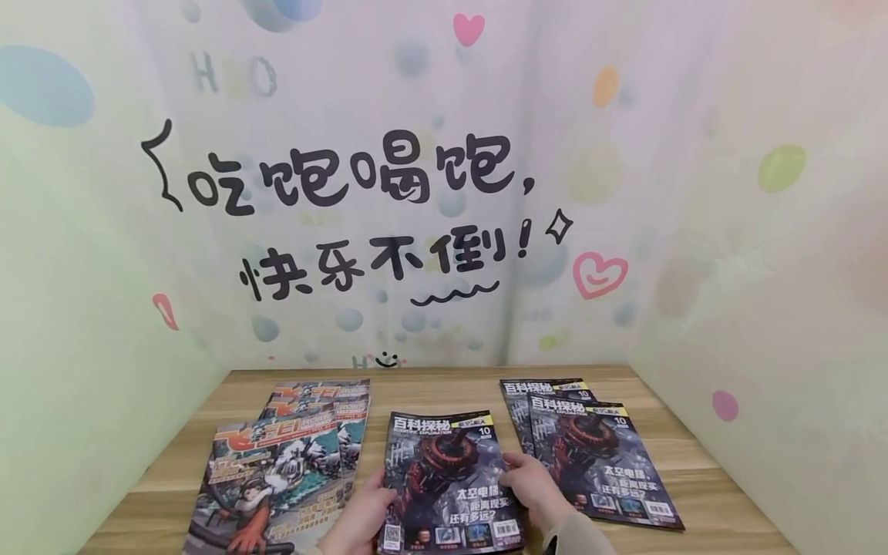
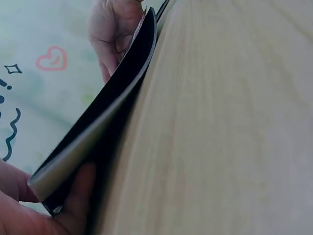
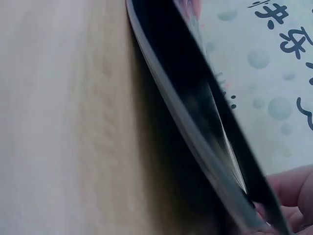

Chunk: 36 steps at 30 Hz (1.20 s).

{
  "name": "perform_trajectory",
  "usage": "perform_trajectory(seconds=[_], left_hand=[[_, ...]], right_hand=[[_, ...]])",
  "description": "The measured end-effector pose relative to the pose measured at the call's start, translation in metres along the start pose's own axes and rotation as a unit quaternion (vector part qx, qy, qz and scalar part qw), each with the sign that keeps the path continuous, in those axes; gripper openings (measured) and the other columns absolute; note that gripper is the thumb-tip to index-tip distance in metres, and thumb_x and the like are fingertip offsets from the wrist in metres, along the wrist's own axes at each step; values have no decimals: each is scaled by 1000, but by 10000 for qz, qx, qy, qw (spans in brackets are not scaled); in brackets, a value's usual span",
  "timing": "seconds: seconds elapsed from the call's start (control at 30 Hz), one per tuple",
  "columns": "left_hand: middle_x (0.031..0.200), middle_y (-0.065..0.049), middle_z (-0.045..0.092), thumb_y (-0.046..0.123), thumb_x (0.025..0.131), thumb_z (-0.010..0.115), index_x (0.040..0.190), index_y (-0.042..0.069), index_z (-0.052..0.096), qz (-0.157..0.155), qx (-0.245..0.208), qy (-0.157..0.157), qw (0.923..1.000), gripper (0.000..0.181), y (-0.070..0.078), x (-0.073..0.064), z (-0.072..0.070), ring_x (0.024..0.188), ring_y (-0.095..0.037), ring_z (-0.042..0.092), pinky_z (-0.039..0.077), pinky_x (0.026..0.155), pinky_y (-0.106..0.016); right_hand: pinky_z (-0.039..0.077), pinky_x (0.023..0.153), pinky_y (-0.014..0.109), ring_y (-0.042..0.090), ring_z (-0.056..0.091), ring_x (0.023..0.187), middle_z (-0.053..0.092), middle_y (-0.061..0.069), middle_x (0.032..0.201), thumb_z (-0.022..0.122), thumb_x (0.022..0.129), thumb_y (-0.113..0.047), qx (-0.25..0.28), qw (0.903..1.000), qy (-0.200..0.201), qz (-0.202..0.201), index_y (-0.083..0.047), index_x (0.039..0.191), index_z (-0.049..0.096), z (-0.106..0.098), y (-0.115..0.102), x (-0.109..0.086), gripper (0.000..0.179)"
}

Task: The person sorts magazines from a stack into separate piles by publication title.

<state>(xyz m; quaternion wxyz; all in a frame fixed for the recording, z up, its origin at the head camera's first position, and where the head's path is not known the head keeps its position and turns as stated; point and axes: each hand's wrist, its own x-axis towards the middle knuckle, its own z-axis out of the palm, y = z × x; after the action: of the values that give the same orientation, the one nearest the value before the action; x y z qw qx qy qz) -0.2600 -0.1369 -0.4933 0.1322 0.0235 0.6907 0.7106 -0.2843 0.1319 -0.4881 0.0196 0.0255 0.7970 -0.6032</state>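
Observation:
Both hands hold a dark magazine [image 1: 444, 474] with a red ring-shaped machine on its cover, at the front middle of the table. My left hand [image 1: 362, 512] grips its left edge; the left wrist view shows the thumb on one side and a finger [image 2: 83, 188] under the pages. On the opposite edge my right hand [image 1: 536, 489] has its fingers on the cover side. Seen from the left wrist, the magazine [image 2: 105, 112] bows, its near edge lifted from the wood. From the right wrist, its covers and pages [image 3: 181, 117] stand slightly apart.
Two matching dark magazines [image 1: 600, 462] overlap on the right, close to my right hand. Several colourful comic-style magazines [image 1: 267, 482] are fanned on the left. The wooden table [image 1: 433, 387] meets a printed curtain [image 1: 388, 100] behind, with pale walls at both sides.

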Motion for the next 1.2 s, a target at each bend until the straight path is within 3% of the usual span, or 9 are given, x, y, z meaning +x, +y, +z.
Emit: perform_trajectory(seconds=[0.17, 0.33, 0.6, 0.77, 1.0, 1.2], left_hand=[[131, -33, 45, 3, 91, 40, 145, -14, 19, -117, 598, 313, 9976, 60, 5, 3, -4, 89, -22, 63, 53, 78, -40], [132, -34, 45, -4, 88, 43, 147, -10, 17, -147, 771, 232, 9966, 65, 5, 4, -8, 89, -22, 64, 55, 75, -39], [125, -31, 49, -8, 84, 42, 150, -6, 4, -279, 498, -122, 9983, 76, 7, 4, -12, 76, -22, 67, 58, 65, -38], [120, -28, 50, -7, 85, 41, 150, -6, 2, -314, 308, -228, 9988, 75, 9, 4, -12, 77, -22, 66, 58, 66, -38], [114, -23, 48, -7, 90, 42, 150, -6, 5, -35, 254, -117, 9996, 71, 10, 4, -8, 77, -21, 65, 58, 62, -35], [104, -16, 45, -5, 89, 47, 151, -3, 8, 123, 260, -63, 9996, 73, 15, 3, 0, 73, -20, 61, 53, 51, -27]], right_hand=[[51, 77, 40, 24, 60, 88, 59, 21, 105, 53, 80, 10, 48, 9990, -413, 181, 17, 135, 38, -6, 0, 4, 57], [54, 68, 38, 23, 62, 83, 56, 19, 102, 55, 81, 10, 127, 9971, -666, 349, 13, 141, 32, -10, 0, 5, 65], [53, 70, 38, 25, 58, 90, 51, 26, 117, 61, 78, 10, -212, 9958, -808, 368, 10, 143, 33, -12, -3, 6, 71], [52, 66, 35, 25, 56, 85, 52, 22, 112, 59, 75, 14, -250, 9960, -798, 322, 10, 143, 33, -12, -2, 7, 73], [50, 61, 34, 25, 53, 80, 52, 16, 101, 61, 75, 13, -338, 9968, -715, 120, 8, 143, 35, -16, -5, 6, 73], [39, 53, 29, 21, 47, 69, 51, 14, 96, 61, 73, 12, -384, 9974, -606, -53, 7, 143, 37, -28, -12, 4, 74]])
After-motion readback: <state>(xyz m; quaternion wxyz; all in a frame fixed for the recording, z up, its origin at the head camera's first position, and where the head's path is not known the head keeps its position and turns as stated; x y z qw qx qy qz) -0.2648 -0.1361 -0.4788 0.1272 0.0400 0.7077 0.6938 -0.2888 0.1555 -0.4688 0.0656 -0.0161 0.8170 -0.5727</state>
